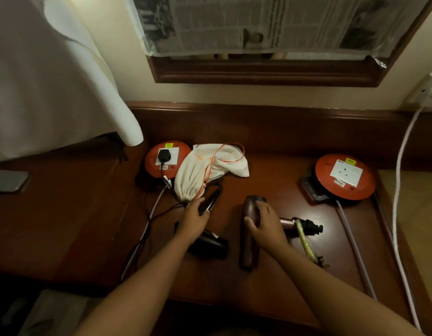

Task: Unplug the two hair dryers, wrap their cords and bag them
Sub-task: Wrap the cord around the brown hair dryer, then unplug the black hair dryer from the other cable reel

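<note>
The left hand (194, 218) gripped the black hair dryer's (210, 241) handle beside the white drawstring bag (200, 168). The right hand (264, 220) clasped the brown hair dryer (249, 248), centre of the wooden desk (270, 170). A black plug (163, 155) sat in the far-left orange socket reel (151, 163).

Dim, warm light is falling from above and behind, leaving the dark wooden bench (270, 170) glowing faintly at its middle and sinking into near-black at the lower left corner. The white curtain (52, 69) is catching the most light. Soft shadows are pooling beside both orange reels. The wide lens is bending the mirror frame (265, 73) and wall edges. Fine detail is looking smeared and slightly noisy throughout.
</note>
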A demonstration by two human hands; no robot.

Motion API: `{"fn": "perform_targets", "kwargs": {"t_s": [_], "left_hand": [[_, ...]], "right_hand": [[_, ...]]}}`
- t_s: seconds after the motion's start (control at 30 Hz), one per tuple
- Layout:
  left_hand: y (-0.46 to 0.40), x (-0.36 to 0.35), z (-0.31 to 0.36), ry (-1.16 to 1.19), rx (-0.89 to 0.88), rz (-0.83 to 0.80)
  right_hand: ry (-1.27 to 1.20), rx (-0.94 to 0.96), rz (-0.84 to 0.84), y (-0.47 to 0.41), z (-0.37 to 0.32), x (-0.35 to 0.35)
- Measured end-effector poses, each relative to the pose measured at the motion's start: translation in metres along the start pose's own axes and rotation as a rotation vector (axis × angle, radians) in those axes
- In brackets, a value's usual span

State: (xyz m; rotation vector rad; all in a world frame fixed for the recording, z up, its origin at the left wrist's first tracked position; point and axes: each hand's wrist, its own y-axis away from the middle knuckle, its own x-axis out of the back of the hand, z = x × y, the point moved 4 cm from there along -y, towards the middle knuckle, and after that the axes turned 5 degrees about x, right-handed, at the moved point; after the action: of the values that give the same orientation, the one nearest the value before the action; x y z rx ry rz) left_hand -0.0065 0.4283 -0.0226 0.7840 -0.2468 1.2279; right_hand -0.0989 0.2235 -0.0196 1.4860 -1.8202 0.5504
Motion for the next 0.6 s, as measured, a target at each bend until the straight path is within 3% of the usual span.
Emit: {"fn": "perform_targets", "kwargs": {"t_s": [0.3, 0.6], "left_hand": [[-0.038, 0.077, -0.02, 0.016, 0.033, 0.1], [-0.104, 0.142, -0.024, -0.055, 0.024, 0.14]], "right_hand": [[0.056, 0.177, -0.033, -0.065, -0.084, -0.038], [0.045, 0.207, -0.092, -0.144, -0.153, -0.089]]}}
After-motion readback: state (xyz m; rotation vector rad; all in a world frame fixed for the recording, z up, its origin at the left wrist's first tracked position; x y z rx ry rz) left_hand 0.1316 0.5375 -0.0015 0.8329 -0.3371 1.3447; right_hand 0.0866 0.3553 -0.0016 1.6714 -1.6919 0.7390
